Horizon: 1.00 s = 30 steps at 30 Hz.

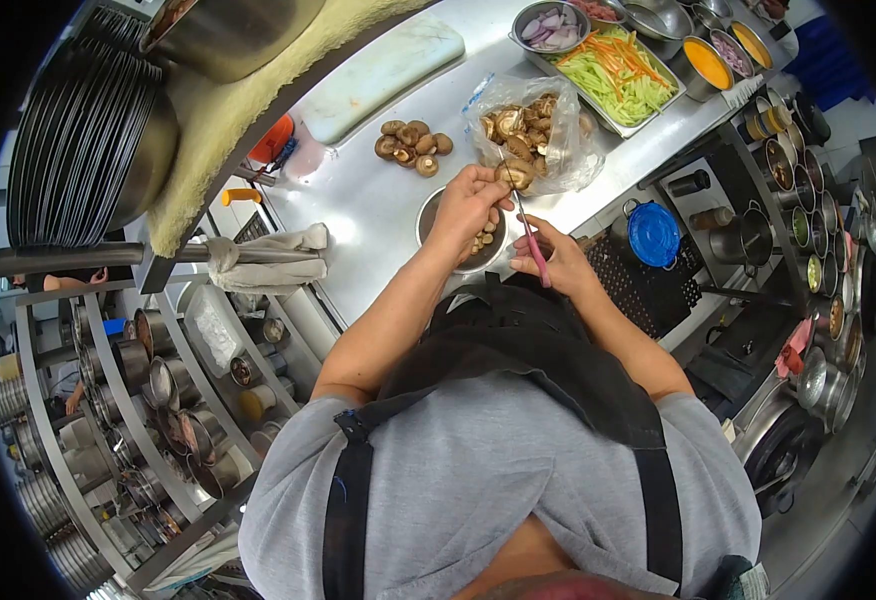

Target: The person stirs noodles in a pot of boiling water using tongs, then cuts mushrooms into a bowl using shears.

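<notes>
Over a steel bowl (pixel 423 222) with small pale pieces inside, my left hand (pixel 468 212) is closed on a brown mushroom (pixel 516 173). My right hand (pixel 555 258) grips the pink handle of a knife or scissors (pixel 535 250); which of the two I cannot tell. Its thin metal end points up and touches or nearly touches the mushroom's underside. Just beyond, a clear plastic bag (pixel 570 150) lies open with many mushrooms (pixel 530 122) in it. A pile of several mushroom caps (pixel 415 143) sits on the steel counter left of the bag.
A white cutting board (pixel 383 75) lies at the back left. At the back right stand a tray of cut vegetables (pixel 623 85), a bowl of onion (pixel 550 28) and containers of orange liquid (pixel 708 63). A towel (pixel 273 262) hangs at left; a blue lid (pixel 653 235) is at right.
</notes>
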Each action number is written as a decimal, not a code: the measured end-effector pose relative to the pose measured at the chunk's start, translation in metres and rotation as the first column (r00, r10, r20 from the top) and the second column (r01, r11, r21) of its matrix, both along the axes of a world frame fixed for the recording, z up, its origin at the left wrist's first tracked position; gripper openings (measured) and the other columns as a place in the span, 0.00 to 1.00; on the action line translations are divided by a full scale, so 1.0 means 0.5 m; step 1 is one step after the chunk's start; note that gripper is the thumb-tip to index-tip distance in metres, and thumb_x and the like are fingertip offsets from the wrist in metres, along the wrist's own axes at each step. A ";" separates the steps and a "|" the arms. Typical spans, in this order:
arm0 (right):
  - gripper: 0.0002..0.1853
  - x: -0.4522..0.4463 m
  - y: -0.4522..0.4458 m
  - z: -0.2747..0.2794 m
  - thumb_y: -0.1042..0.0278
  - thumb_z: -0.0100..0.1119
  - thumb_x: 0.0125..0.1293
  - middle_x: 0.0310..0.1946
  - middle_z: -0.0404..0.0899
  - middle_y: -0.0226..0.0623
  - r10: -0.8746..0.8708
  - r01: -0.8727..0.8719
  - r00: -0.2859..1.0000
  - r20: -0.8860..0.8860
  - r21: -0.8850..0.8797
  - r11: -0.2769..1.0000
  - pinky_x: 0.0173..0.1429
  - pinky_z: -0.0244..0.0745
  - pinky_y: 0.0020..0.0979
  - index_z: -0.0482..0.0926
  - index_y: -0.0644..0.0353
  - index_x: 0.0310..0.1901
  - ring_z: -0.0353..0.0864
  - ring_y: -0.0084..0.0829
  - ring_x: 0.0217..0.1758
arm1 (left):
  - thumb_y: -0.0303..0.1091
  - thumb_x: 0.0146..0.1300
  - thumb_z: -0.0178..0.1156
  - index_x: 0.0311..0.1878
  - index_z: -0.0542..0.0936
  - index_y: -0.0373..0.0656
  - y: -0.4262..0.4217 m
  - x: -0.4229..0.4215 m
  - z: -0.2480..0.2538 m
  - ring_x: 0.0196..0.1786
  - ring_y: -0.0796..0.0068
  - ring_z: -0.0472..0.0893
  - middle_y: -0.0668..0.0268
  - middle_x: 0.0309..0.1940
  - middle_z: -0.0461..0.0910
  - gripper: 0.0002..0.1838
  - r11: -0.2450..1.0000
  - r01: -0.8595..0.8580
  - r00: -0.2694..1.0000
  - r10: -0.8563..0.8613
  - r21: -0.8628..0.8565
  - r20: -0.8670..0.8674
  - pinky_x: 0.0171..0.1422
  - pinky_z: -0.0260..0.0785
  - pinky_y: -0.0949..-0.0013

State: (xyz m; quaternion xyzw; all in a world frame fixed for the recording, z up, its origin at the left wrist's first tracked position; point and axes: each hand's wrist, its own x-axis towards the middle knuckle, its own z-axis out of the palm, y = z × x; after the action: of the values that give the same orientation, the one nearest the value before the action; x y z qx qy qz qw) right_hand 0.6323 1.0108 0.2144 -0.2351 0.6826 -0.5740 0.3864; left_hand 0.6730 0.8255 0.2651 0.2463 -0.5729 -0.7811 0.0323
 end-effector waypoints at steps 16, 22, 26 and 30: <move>0.34 -0.013 -0.004 0.027 0.66 0.76 0.49 0.21 0.76 0.28 -0.108 0.094 0.969 0.222 0.075 0.993 0.24 0.66 0.22 0.73 0.67 0.58 0.71 0.19 0.19 | 0.31 0.63 0.55 0.38 0.73 0.39 -0.027 -0.034 -0.022 0.26 0.79 0.76 0.65 0.27 0.76 0.06 0.996 0.081 0.989 -0.083 0.024 0.125 0.22 0.63 0.77; 0.34 -0.035 -0.015 0.001 0.67 0.77 0.49 0.18 0.74 0.28 -0.206 0.186 0.964 0.171 0.127 0.974 0.19 0.62 0.21 0.73 0.69 0.57 0.69 0.18 0.16 | 0.34 0.57 0.63 0.43 0.74 0.36 -0.100 -0.073 -0.059 0.32 0.76 0.79 0.63 0.30 0.78 0.15 0.939 0.046 0.987 0.011 -0.340 0.162 0.26 0.67 0.76; 0.35 -0.045 -0.009 -0.018 0.65 0.77 0.49 0.19 0.75 0.29 -0.176 0.151 0.966 0.191 0.143 0.978 0.19 0.62 0.21 0.73 0.69 0.57 0.68 0.18 0.16 | 0.30 0.60 0.62 0.52 0.72 0.33 -0.092 -0.092 -0.064 0.34 0.76 0.80 0.61 0.37 0.80 0.19 0.972 -0.077 0.989 0.047 -0.222 -0.138 0.33 0.70 0.77; 0.36 -0.042 -0.010 0.005 0.63 0.77 0.48 0.21 0.77 0.31 -0.125 0.098 0.981 0.151 0.176 0.980 0.24 0.67 0.23 0.72 0.68 0.58 0.71 0.19 0.20 | 0.31 0.63 0.60 0.52 0.73 0.35 -0.112 -0.110 -0.078 0.39 0.77 0.81 0.64 0.39 0.82 0.17 0.954 -0.002 0.999 -0.010 -0.300 -0.040 0.35 0.69 0.76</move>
State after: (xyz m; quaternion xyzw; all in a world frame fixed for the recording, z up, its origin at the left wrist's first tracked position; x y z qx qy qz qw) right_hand 0.6115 1.0057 0.2167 -0.1157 0.7070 -0.5527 0.4258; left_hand 0.6182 0.7696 0.2260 0.2212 -0.6845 -0.6900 0.0794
